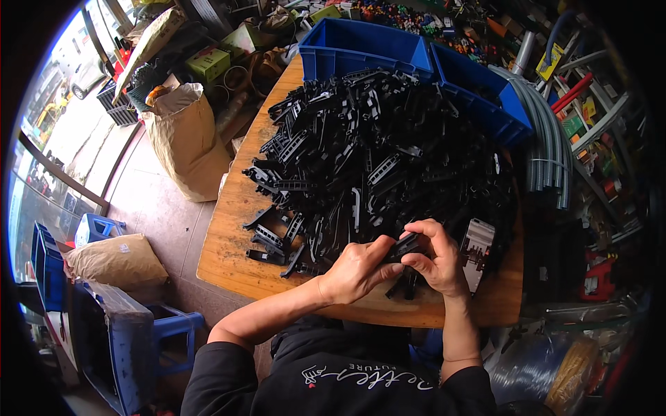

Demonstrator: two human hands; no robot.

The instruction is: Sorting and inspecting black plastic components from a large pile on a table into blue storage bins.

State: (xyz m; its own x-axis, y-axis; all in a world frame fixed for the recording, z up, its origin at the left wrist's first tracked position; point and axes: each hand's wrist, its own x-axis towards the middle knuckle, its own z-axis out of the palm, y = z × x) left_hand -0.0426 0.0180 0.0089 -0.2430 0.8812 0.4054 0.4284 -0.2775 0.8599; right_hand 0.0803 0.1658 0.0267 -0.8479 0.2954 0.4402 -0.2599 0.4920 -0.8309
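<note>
A big heap of black plastic strip parts [374,152] covers most of a round wooden table [232,243]. At the table's near edge my left hand [357,269] and my right hand [437,260] meet over one black plastic part [404,246]. Both hands pinch it, thumbs and fingers closed on its ends. A few loose black parts [270,243] lie apart from the heap, left of my left hand. A grey and white piece [477,243] lies just right of my right hand.
Two blue plastic bins [361,45] stand at the table's far edge. Grey corrugated hoses [548,152] hang to the right by cluttered shelves. Brown paper sacks [184,139] stand on the floor at left, with blue stools [97,227] and crates nearer me.
</note>
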